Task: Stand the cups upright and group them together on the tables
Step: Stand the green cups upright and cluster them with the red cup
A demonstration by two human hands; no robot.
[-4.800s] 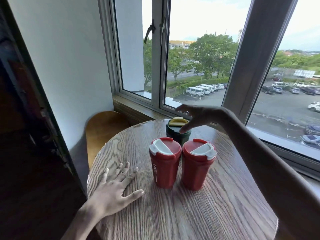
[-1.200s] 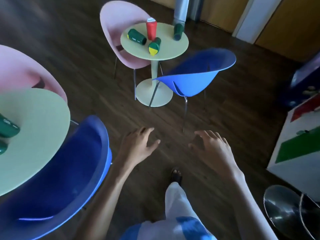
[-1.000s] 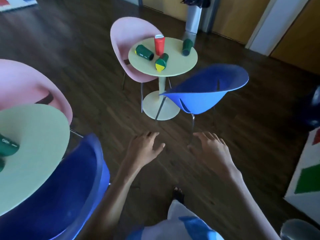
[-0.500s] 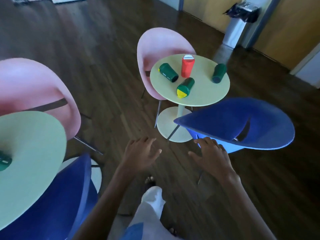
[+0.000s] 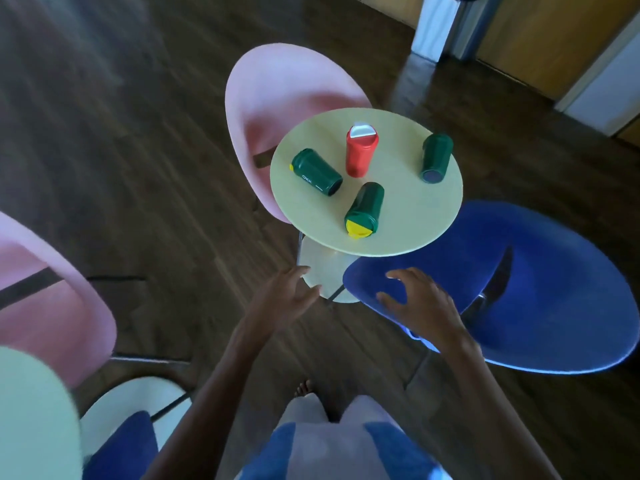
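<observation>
A round pale-green table point(image 5: 408, 220) stands ahead of me. On it a red cup point(image 5: 360, 154) with a white lid stands upright. Three dark green cups lie on their sides around it: one at the left point(image 5: 316, 172), one at the front with its yellow lid towards me point(image 5: 364, 209), one at the right point(image 5: 435, 158). My left hand point(image 5: 284, 301) and my right hand point(image 5: 420, 306) hover below the table's near edge, both with fingers spread and holding nothing. Neither hand touches a cup.
A blue chair point(image 5: 536, 289) sits right of the table, under my right hand. A pink chair point(image 5: 277, 109) stands behind the table. At the left are another pink chair point(image 5: 45, 299), a second pale table's edge point(image 5: 31, 410) and a blue chair point(image 5: 121, 445). The floor is dark wood.
I left the wooden window table with its three upright cups and walked across the room. The green table has come much closer; both empty hands stay held out in front.
</observation>
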